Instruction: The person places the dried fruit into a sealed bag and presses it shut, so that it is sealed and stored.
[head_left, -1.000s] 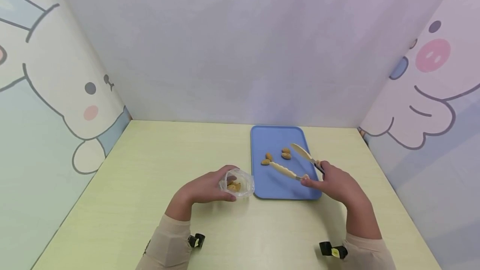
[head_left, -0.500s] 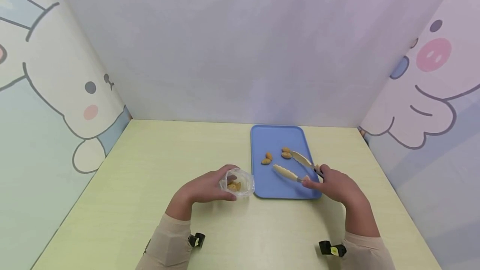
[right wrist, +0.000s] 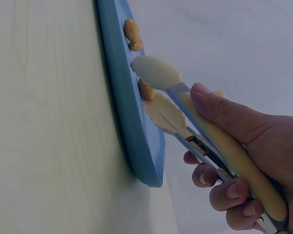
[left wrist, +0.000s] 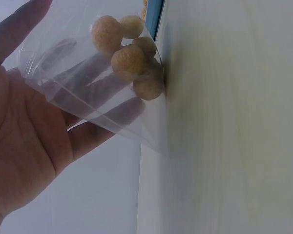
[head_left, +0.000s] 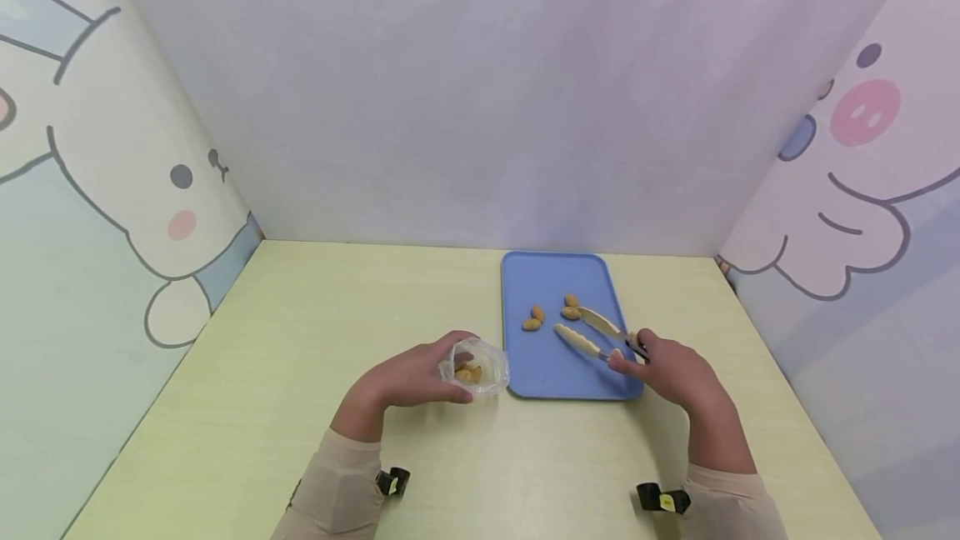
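Note:
My left hand (head_left: pixel 416 375) holds a clear plastic bag (head_left: pixel 497 369) upright by its sides, mouth spread, left of the blue tray (head_left: pixel 573 383). Several tan, rounded, potato-like pieces (left wrist: pixel 128 62) lie in the bottom of the bag. With my right hand (head_left: pixel 681 372) I grip a pair of tongs (right wrist: pixel 239 158) with cream scalloped tips, spread apart low over the tray. One tip is right at the nearer of two brown oval pieces (head_left: pixel 571 313). Two more such pieces (head_left: pixel 532 324) lie together at the tray's left.
The pale wooden table (head_left: pixel 337 298) extends around the tray. A plain wall (head_left: pixel 480 148) rises at the back, and side walls with cartoon animals (head_left: pixel 866 111) stand left and right. Black wrist mounts (head_left: pixel 663 498) sit at both sleeves.
The tongs have come down toward the tray, and their tips have drawn closer together beside the right-hand pair of pieces. That pair has shifted slightly. My left hand and the bag stay still.

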Action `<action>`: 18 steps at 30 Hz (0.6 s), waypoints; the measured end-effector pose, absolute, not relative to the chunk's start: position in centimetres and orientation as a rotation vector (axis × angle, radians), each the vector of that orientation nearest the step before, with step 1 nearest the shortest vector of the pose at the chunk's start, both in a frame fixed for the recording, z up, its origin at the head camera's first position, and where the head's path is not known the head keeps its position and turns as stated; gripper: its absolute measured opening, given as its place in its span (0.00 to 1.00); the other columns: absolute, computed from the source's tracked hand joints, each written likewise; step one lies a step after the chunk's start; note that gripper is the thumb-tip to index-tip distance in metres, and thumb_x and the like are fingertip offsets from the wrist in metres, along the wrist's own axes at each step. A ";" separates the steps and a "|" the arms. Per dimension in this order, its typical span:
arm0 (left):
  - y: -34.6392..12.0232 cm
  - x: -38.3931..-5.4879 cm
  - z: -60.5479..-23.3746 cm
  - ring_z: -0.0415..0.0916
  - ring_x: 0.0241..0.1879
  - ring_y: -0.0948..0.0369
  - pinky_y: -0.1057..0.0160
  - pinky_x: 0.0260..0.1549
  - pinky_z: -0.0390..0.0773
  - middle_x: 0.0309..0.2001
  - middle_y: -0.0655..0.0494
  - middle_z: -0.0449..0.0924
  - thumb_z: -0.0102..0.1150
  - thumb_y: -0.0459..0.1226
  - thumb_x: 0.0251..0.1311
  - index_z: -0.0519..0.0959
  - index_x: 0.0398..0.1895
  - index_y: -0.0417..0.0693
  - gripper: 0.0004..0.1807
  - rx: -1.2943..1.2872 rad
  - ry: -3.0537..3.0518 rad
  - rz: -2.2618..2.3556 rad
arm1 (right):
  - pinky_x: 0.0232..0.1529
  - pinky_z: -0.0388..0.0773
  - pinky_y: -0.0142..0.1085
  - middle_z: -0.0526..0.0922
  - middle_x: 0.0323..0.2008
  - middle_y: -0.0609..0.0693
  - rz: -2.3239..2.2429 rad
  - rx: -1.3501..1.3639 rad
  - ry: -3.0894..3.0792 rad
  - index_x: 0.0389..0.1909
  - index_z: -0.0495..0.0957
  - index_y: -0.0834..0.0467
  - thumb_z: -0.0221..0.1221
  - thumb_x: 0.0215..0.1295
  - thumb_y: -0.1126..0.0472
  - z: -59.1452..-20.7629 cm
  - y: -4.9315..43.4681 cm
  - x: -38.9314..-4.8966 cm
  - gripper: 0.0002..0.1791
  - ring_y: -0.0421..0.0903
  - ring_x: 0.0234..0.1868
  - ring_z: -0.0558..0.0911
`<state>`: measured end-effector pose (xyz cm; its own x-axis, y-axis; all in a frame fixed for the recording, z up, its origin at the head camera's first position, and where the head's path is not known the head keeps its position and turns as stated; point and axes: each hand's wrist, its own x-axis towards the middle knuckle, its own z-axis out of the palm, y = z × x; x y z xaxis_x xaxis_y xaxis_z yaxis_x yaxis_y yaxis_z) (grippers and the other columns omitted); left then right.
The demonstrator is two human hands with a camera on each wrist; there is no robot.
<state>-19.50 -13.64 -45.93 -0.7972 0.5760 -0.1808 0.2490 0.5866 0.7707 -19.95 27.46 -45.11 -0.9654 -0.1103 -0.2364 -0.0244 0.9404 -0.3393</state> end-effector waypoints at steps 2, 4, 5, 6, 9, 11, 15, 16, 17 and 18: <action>-13.7 -19.5 -45.9 0.73 0.55 0.59 0.50 0.54 0.71 0.60 0.58 0.77 0.70 0.58 0.50 0.58 0.70 0.73 0.44 0.662 2.405 1.076 | 0.25 0.60 0.39 0.68 0.24 0.49 -0.501 -0.102 2.843 0.44 0.69 0.57 0.56 0.58 0.26 -45.1 27.3 -19.9 0.37 0.46 0.25 0.70; -13.7 -19.5 -45.9 0.73 0.55 0.59 0.50 0.54 0.71 0.60 0.57 0.77 0.70 0.58 0.51 0.58 0.70 0.73 0.44 0.660 2.402 1.081 | 0.25 0.60 0.39 0.67 0.23 0.49 -0.508 -0.109 2.841 0.42 0.69 0.57 0.56 0.58 0.27 -45.0 27.2 -19.9 0.35 0.46 0.24 0.69; -13.7 -19.5 -45.9 0.74 0.55 0.58 0.51 0.54 0.71 0.60 0.57 0.77 0.70 0.58 0.51 0.58 0.70 0.72 0.44 0.661 2.402 1.082 | 0.25 0.60 0.39 0.66 0.23 0.49 -0.510 -0.113 2.841 0.41 0.69 0.56 0.56 0.59 0.28 -45.0 27.2 -19.9 0.34 0.46 0.24 0.69; -13.7 -19.5 -45.9 0.74 0.55 0.58 0.51 0.54 0.71 0.60 0.57 0.77 0.70 0.58 0.51 0.58 0.70 0.72 0.44 0.661 2.402 1.082 | 0.25 0.60 0.39 0.66 0.23 0.49 -0.513 -0.117 2.841 0.41 0.69 0.56 0.56 0.59 0.28 -45.0 27.1 -19.9 0.34 0.46 0.24 0.68; -13.7 -19.4 -45.8 0.73 0.55 0.58 0.50 0.54 0.71 0.60 0.56 0.77 0.70 0.57 0.51 0.58 0.70 0.72 0.44 0.663 2.397 1.085 | 0.25 0.60 0.39 0.66 0.22 0.49 -0.514 -0.128 2.840 0.41 0.70 0.55 0.57 0.60 0.29 -45.1 27.0 -20.1 0.32 0.46 0.24 0.68; -13.7 -19.4 -45.8 0.73 0.56 0.58 0.50 0.55 0.71 0.60 0.56 0.76 0.70 0.57 0.51 0.58 0.70 0.72 0.44 0.664 2.394 1.086 | 0.25 0.60 0.39 0.66 0.22 0.49 -0.514 -0.142 2.841 0.41 0.70 0.55 0.57 0.60 0.30 -45.2 26.9 -20.1 0.31 0.46 0.24 0.68; -13.7 -19.4 -45.9 0.73 0.55 0.59 0.50 0.55 0.71 0.60 0.58 0.76 0.70 0.57 0.51 0.58 0.70 0.73 0.44 0.662 2.395 1.081 | 0.25 0.60 0.39 0.66 0.22 0.49 -0.509 -0.166 2.842 0.43 0.71 0.54 0.57 0.60 0.30 -45.3 26.8 -20.2 0.31 0.46 0.25 0.68; -13.6 -19.4 -45.9 0.73 0.55 0.59 0.50 0.55 0.71 0.60 0.58 0.76 0.69 0.58 0.51 0.57 0.70 0.74 0.44 0.660 2.398 1.079 | 0.25 0.60 0.39 0.66 0.22 0.48 -0.510 -0.171 2.842 0.43 0.71 0.54 0.57 0.60 0.30 -45.3 26.8 -20.2 0.31 0.46 0.25 0.68; -13.6 -19.4 -45.9 0.73 0.55 0.59 0.50 0.55 0.71 0.60 0.58 0.76 0.69 0.58 0.51 0.57 0.70 0.74 0.44 0.660 2.398 1.079 | 0.25 0.60 0.39 0.66 0.22 0.48 -0.511 -0.173 2.844 0.43 0.71 0.54 0.57 0.60 0.30 -45.4 26.8 -20.2 0.30 0.46 0.24 0.68; -13.6 -19.4 -45.9 0.73 0.55 0.59 0.50 0.55 0.71 0.60 0.58 0.76 0.69 0.58 0.51 0.57 0.70 0.74 0.44 0.659 2.398 1.080 | 0.25 0.60 0.39 0.66 0.22 0.48 -0.514 -0.178 2.843 0.42 0.71 0.54 0.57 0.60 0.30 -45.3 26.7 -20.2 0.30 0.46 0.24 0.68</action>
